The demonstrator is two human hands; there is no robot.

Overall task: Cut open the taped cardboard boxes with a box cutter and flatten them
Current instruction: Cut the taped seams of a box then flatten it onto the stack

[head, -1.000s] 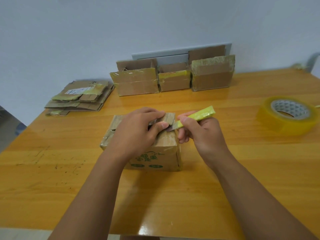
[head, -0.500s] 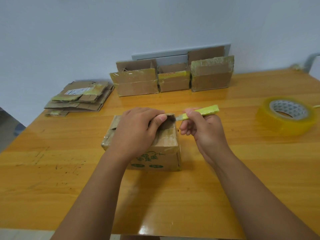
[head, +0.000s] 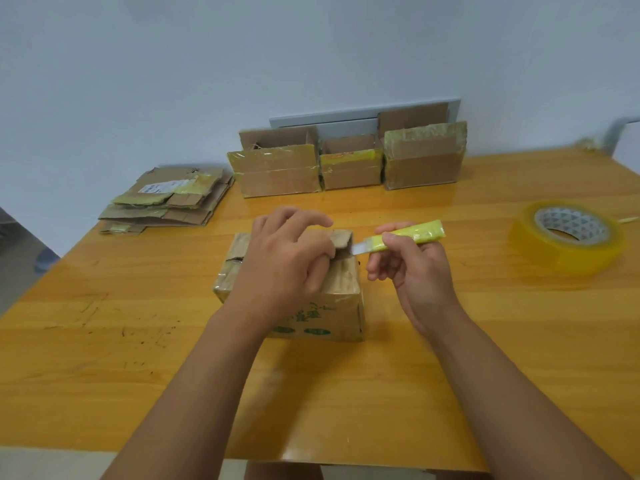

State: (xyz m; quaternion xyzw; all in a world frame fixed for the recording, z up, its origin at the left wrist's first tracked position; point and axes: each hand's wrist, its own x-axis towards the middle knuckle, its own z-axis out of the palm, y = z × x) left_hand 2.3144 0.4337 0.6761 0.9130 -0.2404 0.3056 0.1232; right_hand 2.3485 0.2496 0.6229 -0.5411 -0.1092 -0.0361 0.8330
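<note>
A small taped cardboard box (head: 341, 299) with green print on its front stands in the middle of the wooden table (head: 450, 375). My left hand (head: 282, 261) lies over its top; the thumb and a finger pinch a raised top flap (head: 341, 239) at the far right corner. My right hand (head: 412, 268) grips a yellow-green box cutter (head: 407, 235) just right of the box. Its short blade points left and touches the edge of that flap.
Three taped boxes (head: 346, 164) stand in a row at the table's back edge against the wall. A pile of flattened cardboard (head: 169, 200) lies at the back left. A big roll of yellow tape (head: 568, 237) sits at the right.
The cutter has slid from the box top out past its far right corner. My left hand has lifted the top flap there.
</note>
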